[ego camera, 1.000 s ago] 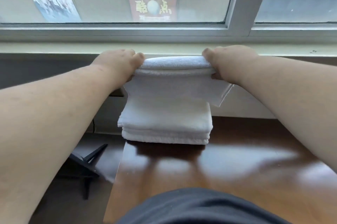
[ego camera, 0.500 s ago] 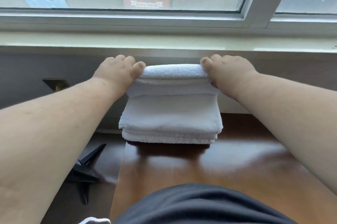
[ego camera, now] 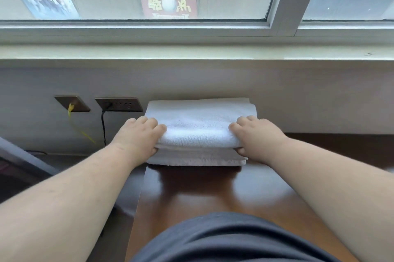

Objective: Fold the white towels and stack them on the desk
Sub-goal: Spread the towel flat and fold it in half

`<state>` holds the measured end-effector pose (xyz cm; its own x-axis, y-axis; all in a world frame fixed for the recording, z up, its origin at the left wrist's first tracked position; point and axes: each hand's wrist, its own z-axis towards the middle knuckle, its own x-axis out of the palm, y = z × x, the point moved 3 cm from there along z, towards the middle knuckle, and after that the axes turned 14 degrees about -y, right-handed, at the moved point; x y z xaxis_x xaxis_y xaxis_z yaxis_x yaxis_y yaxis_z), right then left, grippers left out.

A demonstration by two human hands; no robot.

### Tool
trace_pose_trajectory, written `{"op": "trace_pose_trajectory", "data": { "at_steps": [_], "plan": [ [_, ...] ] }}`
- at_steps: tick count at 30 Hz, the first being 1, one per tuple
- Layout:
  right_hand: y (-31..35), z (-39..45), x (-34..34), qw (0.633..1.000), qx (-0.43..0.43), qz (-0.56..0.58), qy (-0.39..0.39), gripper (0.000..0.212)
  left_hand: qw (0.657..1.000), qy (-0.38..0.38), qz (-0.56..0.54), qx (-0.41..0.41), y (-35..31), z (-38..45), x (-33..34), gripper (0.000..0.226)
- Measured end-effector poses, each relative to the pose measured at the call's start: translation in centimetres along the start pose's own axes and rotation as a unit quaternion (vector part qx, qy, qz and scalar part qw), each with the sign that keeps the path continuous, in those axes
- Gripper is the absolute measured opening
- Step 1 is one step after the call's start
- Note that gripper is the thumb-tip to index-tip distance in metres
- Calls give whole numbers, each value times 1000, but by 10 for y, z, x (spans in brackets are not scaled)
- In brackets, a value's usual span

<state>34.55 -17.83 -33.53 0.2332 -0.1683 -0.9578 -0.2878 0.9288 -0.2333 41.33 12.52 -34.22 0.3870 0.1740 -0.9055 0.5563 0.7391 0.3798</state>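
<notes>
So I'm clamping both hands' fingers (ego camera: 153, 125) around the top towel (ego camera: 198, 127), squaring it on the stack (ego camera: 196, 158) on the table (ego camera: 202, 193).

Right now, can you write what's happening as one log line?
step: stacking | left hand: gripping top towel | right hand: gripping top towel | pile: on desk by wall

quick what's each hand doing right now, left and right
Left hand: closed on the left end of the top folded towel.
Right hand: closed on the same towel's right end, thumb tucked beneath.
</notes>
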Motion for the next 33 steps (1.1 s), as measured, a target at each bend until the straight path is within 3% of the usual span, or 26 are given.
{"op": "trace_pose_trajectory", "data": {
  "at_steps": [4,7,9,10,12,13,14,15,17,21,25,30,33],
  "plan": [
    [2,-17,9,990,96,105,17,68,995,17,-80,-60,-8,-12,7,62],
    [1,-20,11,933,252,255,-16,61,979,36,-147,-138,-12,-20,10,65],
    [-2,-21,16,857,386,337,-49,57,942,38,-225,-247,-12,-19,12,62],
    [-5,-22,21,801,458,382,-50,59,912,27,-258,-316,-11,-17,13,62],
    [-7,-25,31,667,574,475,-29,65,825,-13,-314,-469,-5,-14,14,61],
    [-9,-26,35,618,607,499,-22,66,775,-18,-345,-529,-3,-14,16,63],
    [-13,-26,39,599,621,505,-21,66,732,-8,-377,-567,-1,-14,19,68],
    [-17,-24,42,600,623,502,-21,65,702,11,-402,-588,2,-14,22,73],
    [-26,-19,44,608,619,497,-11,68,677,49,-417,-604,9,-13,28,81],
    [-34,-11,44,551,640,535,46,66,683,114,-401,-600,24,-7,35,75],
    [-42,3,46,526,615,586,49,60,661,119,-452,-587,29,0,41,67],
    [-46,17,44,514,589,622,44,58,661,117,-433,-602,33,15,39,98],
    [-51,22,46,528,591,609,21,48,659,103,-472,-576,36,26,43,67]
  ]
}}
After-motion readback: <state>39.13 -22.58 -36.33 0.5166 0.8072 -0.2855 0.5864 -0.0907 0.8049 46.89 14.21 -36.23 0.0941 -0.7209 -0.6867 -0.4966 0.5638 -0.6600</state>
